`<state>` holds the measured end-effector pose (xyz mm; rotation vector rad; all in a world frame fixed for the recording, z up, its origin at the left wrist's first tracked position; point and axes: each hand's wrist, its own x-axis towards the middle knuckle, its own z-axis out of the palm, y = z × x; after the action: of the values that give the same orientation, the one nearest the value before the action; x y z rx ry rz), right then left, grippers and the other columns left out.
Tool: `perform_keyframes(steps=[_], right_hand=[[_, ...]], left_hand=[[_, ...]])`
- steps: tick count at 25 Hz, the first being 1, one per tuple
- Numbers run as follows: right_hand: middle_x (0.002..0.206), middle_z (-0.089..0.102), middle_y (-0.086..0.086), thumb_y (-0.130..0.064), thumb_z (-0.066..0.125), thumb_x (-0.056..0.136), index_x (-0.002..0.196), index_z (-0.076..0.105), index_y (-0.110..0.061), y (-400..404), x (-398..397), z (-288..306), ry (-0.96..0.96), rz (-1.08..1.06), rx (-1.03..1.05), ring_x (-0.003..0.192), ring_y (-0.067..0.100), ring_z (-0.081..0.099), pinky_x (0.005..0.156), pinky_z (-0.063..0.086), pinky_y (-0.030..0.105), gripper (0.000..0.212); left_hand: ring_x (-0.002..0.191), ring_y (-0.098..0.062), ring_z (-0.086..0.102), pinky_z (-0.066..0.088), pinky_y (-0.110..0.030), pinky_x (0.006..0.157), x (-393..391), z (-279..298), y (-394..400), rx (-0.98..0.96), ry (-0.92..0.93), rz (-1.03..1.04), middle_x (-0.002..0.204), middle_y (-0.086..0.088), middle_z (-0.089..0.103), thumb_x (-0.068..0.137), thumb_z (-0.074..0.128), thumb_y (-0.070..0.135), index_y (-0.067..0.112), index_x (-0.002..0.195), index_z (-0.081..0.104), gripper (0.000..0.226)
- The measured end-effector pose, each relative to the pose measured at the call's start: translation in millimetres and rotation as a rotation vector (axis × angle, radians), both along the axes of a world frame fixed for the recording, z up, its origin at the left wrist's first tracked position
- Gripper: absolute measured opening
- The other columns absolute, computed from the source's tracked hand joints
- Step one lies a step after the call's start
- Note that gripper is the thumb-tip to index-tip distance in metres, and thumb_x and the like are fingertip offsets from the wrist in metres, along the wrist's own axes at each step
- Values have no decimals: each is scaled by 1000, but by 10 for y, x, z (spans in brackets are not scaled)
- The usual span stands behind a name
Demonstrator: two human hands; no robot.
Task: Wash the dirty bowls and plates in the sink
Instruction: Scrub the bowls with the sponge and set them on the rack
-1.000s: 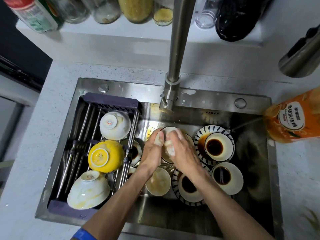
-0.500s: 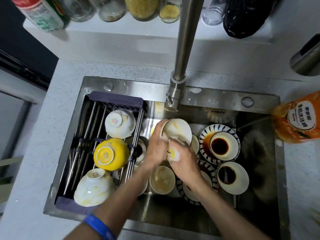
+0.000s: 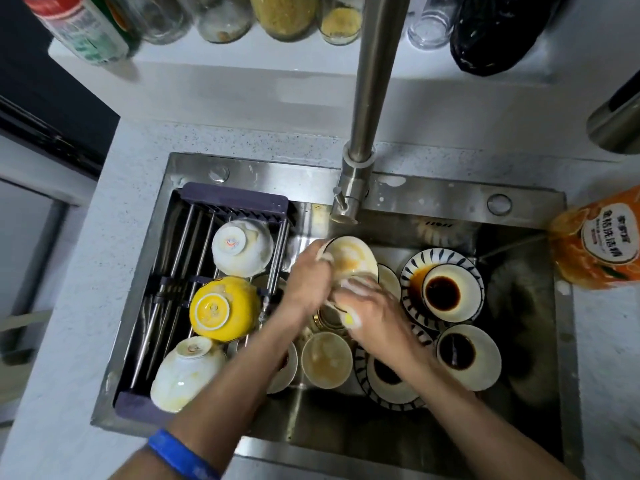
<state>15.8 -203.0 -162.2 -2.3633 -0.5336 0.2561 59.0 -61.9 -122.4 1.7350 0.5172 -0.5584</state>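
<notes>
My left hand (image 3: pixel 306 284) grips the rim of a small cream plate (image 3: pixel 351 256) smeared with orange, tilted up under the tap over the steel sink (image 3: pixel 346 434). My right hand (image 3: pixel 372 311) holds a soapy sponge (image 3: pixel 351 318) against the plate's lower edge. Below and to the right lie dirty dishes: a striped plate with a sauce dish (image 3: pixel 443 292), another sauce dish (image 3: pixel 467 356), a greasy bowl (image 3: pixel 326 359) and a striped plate (image 3: pixel 388 386) partly under my right forearm.
A drying rack (image 3: pixel 235 202) on the sink's left holds upside-down bowls: white (image 3: pixel 242 247), yellow (image 3: pixel 223 308), white (image 3: pixel 185 374). The tap (image 3: pixel 370 109) rises at the back. An orange detergent bottle (image 3: pixel 601 244) stands at the right. Jars line the shelf (image 3: pixel 277 53).
The plate has come up from among the dishes and tilted more upright under the tap. My right hand with the sponge slid down to its lower edge.
</notes>
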Motion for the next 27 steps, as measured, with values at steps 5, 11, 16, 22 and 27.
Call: perform_keyframes(steps=[5,11,16,22,27], right_hand=[[115,67,1,-4,51,77,109,66,-16,2,-93,-14,-218,119,-169,117,24,56,94,52,42,37],[89,75,-9,0,87,60,95,66,-33,-13,63,370,826,-596,715,88,10,69,78,57,27,53],[114,69,10,-23,85,68,119,60,-15,-210,15,147,1055,-1152,950,102,25,66,76,58,39,57],[112,72,-1,4,63,88,114,72,-20,89,242,67,621,-945,586,91,3,67,83,55,20,36],[113,68,-15,12,57,80,119,71,-23,225,359,188,524,-554,380,102,2,64,85,46,4,54]], left_hand=[[108,-19,64,51,-36,96,-43,-65,52,82,11,-51,109,6,70,76,43,35,34,112,66,42],[113,-33,64,54,-48,90,-271,-242,-42,-635,336,304,123,-16,67,85,47,75,13,132,60,78],[118,-35,58,53,-49,88,-433,-403,48,-800,301,444,138,-24,54,82,74,45,7,140,50,74],[107,-36,67,57,-51,87,-508,-184,1,-568,246,392,112,-19,71,64,87,13,6,120,64,61],[71,-15,65,56,-27,68,-439,-232,-134,-75,-11,272,75,1,70,83,65,-8,11,96,66,23]])
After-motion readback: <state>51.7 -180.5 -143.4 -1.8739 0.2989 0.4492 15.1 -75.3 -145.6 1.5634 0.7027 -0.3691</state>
